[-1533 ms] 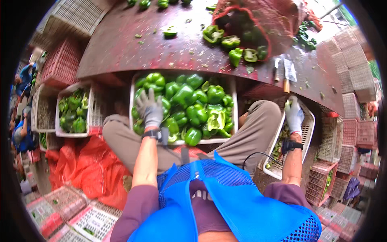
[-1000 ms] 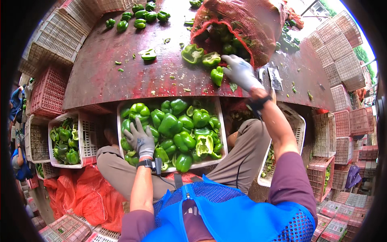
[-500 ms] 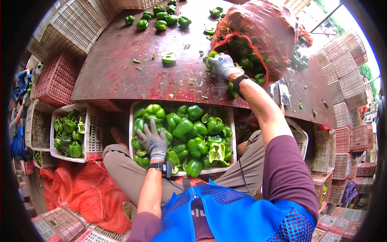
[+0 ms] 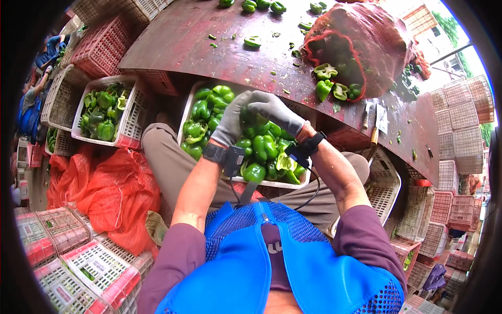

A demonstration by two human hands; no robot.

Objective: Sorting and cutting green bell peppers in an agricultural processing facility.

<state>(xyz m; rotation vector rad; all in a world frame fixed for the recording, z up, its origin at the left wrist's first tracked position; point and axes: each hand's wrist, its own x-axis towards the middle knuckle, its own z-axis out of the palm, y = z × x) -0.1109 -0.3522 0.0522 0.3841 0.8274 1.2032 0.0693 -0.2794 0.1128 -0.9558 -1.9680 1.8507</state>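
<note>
Above the white crate (image 4: 181,125) in my lap, my two gloved hands meet. Between them is a dark green bell pepper (image 4: 252,118), mostly covered by the gloves. My left hand (image 4: 232,119) wraps it from the left, and my right hand (image 4: 277,111) curls over it from the right, fingers bent inward. Under the hands the crate is full of whole and broken green bell peppers (image 4: 263,148). Beyond, on the dark red table, a red mesh sack (image 4: 368,36) lies on its side with its mouth toward me. Several peppers (image 4: 324,89) sit at that mouth.
A knife with a wooden handle (image 4: 374,137) lies at the table's near edge, right. Another crate of peppers (image 4: 133,123) stands left, beside red netting (image 4: 112,193). Pepper scraps dot the table (image 4: 183,44). Stacked crates (image 4: 468,125) rise at right.
My right hand has come back from the sack's mouth to the crate. My left hand has lifted off the peppers to meet it, and a pepper is now between them. The view has shifted.
</note>
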